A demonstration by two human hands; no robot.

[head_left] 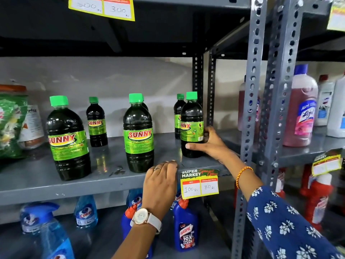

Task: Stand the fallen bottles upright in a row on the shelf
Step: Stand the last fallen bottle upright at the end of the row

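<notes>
1. The right hand [211,146] has its fingers wrapped around the upright bottle [192,126] at the shelf's [56,184] right end.
2. The left hand's [160,184] loosely curled, empty fingers rest on the shelf edge.
3. Slide the bottle level with the front two.

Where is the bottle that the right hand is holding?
In the head view, the held bottle stands upright at the right end of the shelf, gripped by the right hand, beside the rear post and just in front of another bottle.
</notes>
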